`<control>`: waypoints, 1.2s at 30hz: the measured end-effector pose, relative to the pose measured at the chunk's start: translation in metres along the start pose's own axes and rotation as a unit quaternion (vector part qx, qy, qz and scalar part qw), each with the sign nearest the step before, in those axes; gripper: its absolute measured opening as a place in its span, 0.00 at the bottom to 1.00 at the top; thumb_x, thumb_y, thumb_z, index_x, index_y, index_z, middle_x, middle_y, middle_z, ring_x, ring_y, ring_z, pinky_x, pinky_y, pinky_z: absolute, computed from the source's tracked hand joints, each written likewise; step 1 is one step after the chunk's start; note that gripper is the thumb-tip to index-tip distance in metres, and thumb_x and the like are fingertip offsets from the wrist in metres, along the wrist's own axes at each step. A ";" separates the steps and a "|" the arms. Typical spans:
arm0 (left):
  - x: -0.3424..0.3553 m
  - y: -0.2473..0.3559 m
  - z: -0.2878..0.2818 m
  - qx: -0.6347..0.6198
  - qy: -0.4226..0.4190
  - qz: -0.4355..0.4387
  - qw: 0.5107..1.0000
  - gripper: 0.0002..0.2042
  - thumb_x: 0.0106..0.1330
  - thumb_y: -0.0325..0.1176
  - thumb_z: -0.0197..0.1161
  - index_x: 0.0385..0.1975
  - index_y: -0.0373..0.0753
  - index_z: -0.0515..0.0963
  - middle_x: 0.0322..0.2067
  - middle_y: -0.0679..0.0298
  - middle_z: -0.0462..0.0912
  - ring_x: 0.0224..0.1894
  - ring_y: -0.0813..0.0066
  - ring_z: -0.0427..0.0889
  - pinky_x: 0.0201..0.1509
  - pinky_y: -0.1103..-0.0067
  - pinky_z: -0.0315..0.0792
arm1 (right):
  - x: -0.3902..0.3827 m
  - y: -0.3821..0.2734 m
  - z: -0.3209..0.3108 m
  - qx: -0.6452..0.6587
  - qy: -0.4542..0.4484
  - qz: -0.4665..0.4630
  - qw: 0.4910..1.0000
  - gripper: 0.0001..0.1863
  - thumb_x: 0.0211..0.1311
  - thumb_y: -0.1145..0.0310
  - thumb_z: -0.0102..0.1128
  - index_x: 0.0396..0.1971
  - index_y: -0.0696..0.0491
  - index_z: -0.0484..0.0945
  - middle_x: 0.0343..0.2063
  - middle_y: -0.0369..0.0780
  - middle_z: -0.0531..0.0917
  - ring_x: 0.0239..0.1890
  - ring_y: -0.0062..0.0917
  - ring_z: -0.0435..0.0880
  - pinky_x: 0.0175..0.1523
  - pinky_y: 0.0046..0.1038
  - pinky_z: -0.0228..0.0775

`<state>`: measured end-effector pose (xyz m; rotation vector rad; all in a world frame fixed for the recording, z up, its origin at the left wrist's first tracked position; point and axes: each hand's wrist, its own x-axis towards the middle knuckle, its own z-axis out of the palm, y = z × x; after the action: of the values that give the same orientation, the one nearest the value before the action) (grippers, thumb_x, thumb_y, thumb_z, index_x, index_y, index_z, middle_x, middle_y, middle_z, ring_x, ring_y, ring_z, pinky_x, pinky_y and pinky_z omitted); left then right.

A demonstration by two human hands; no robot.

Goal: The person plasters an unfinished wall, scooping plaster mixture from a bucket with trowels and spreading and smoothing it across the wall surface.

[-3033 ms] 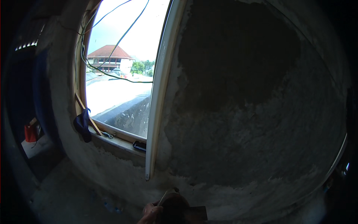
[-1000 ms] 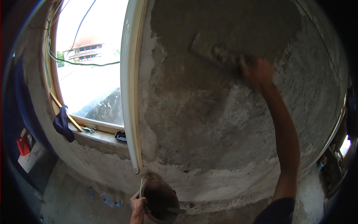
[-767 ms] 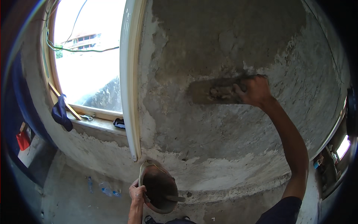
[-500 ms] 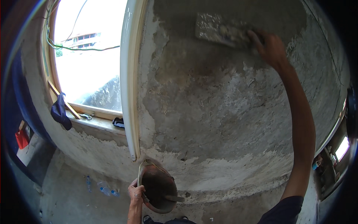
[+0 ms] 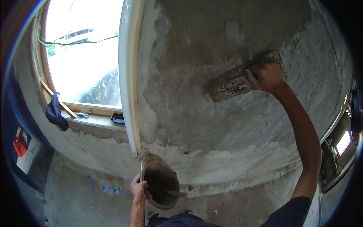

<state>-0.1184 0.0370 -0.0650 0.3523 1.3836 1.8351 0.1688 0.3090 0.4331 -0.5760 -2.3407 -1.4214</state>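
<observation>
My right hand (image 5: 267, 75) is closed on a plastering trowel (image 5: 230, 85), a long flat blade crusted with mortar. The blade lies at a slant against the grey wall (image 5: 211, 125), below a darker, damp-looking patch (image 5: 196, 41). Low in the view, my left hand (image 5: 139, 187) grips the rim of a round bucket (image 5: 165, 206), which is tipped so its dark inside shows. A flat handle-like piece (image 5: 176, 193) sticks out over the bucket's right edge. What lies at the bottom of the bucket is too dark to make out.
A pale vertical strip (image 5: 130, 75) runs down the wall beside the window frame (image 5: 94, 109). A dark cap (image 5: 56, 113) hangs on a wooden stick at the sill, near a black object (image 5: 117, 118). Plastic bottles (image 5: 107, 188) lie on the floor. A red item (image 5: 20, 146) is far left.
My right hand has brought the trowel down the wall from the upper damp patch and turned its blade to a new slant. My left hand still holds the bucket, slightly higher in view.
</observation>
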 end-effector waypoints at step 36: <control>0.012 0.027 -0.014 0.008 -0.030 -0.045 0.998 0.27 0.36 0.15 0.51 0.43 0.29 0.79 0.29 0.67 0.80 0.26 0.80 0.74 0.24 0.86 0.66 | 0.079 -0.061 -0.004 0.229 0.144 0.580 0.768 0.25 0.60 0.52 0.49 0.35 0.60 0.83 0.29 0.57 0.82 0.35 0.51 0.82 0.44 0.43 0.74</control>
<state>-0.1459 0.0337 -0.0486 0.3439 1.3512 1.7274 0.0705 0.2931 0.4275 -1.2184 -1.4113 -0.2926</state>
